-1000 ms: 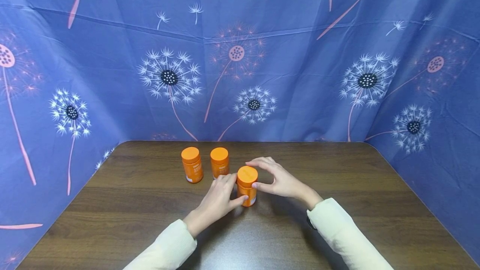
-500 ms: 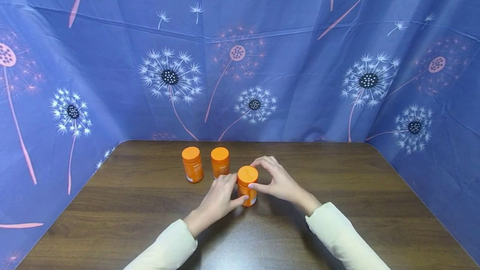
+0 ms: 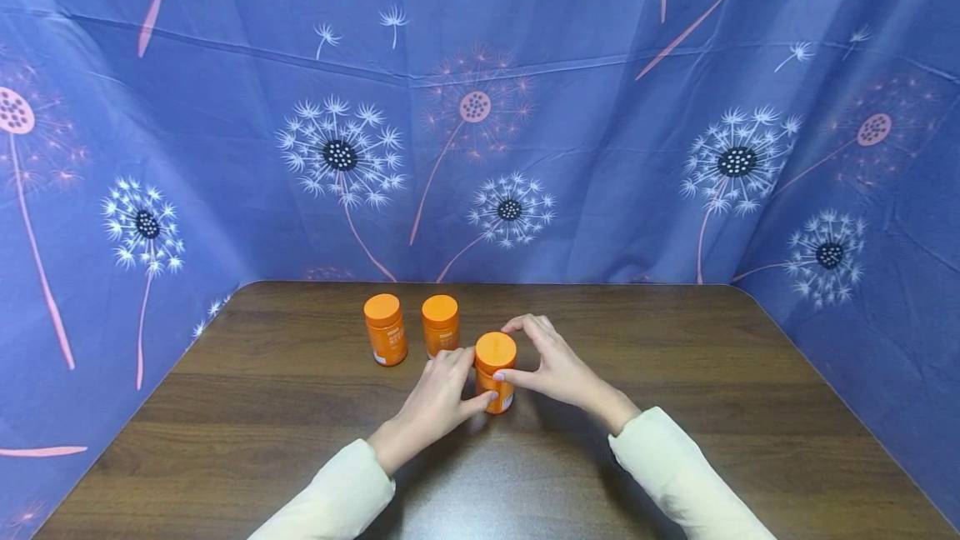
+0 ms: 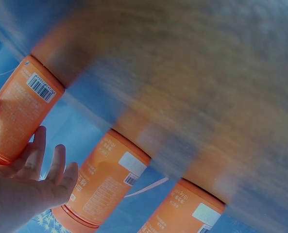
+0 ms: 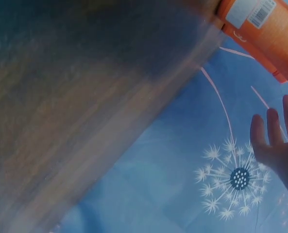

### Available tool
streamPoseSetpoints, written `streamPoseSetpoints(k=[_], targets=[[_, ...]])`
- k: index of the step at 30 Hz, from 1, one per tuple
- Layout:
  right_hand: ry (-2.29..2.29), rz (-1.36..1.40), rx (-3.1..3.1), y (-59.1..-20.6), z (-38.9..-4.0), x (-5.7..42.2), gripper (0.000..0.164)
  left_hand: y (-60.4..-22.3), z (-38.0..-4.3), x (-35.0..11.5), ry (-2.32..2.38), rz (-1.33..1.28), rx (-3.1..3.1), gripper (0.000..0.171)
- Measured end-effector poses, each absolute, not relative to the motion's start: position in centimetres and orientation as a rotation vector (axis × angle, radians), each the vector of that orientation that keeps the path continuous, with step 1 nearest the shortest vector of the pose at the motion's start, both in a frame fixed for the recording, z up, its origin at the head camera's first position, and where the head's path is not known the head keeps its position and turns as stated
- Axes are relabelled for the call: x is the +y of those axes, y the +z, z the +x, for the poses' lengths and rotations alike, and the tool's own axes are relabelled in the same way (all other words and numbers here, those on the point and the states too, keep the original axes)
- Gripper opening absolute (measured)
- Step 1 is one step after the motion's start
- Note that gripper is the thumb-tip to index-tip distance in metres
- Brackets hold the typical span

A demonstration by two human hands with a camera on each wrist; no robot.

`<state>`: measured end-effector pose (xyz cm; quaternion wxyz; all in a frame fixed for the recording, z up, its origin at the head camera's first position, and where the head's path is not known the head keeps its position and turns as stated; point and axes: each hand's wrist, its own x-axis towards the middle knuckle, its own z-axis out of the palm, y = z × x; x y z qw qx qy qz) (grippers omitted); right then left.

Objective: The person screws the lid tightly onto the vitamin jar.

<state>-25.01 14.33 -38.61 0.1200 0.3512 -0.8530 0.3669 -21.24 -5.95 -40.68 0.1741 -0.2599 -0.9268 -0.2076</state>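
An orange bottle [image 3: 497,386] with a round orange lid [image 3: 496,350] stands upright on the brown wooden table [image 3: 262,407]. My left hand [image 3: 435,398] grips its body from the left, thumb across the front. From the right, my right hand [image 3: 558,363] holds the lid, its thumb at the lower front edge and its index finger at the back. The lid sits on the bottle. In the left wrist view the gripped bottle [image 4: 20,109] shows a barcode by its base; the left hand [image 4: 37,187] has its other fingers spread beside it.
Two more orange lidded bottles stand upright behind and to the left: one on the far left [image 3: 386,336] and another [image 3: 440,325] partly behind my left hand. A blue dandelion-print cloth [image 3: 600,148] hangs around the table's back and sides.
My right hand's thumb has slid left along the front of the lid, and its index finger has shifted slightly right. The left hand and the bottles stay in place.
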Motion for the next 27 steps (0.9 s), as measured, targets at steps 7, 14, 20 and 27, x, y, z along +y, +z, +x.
streamPoseSetpoints(k=[7, 14, 20, 27], targets=[[1.059, 1.197, -2.502, -37.9, -25.4, 15.0, 0.059, -40.7, -21.2, -5.9, -0.584, -0.728, -2.646, 0.051], [1.073, 1.294, -2.514, -37.4, -25.6, 15.5, 0.054, -40.6, -21.2, -5.9, -0.593, -0.728, -2.667, 0.050], [1.103, 1.320, -2.494, -37.4, -25.7, 15.5, 0.049, -40.7, -21.3, -5.9, -0.584, -0.728, -2.665, 0.051], [1.046, 1.272, -2.480, -37.6, -25.9, 15.5, 0.046, -40.7, -21.3, -6.0, -0.587, -0.734, -2.651, 0.051]])
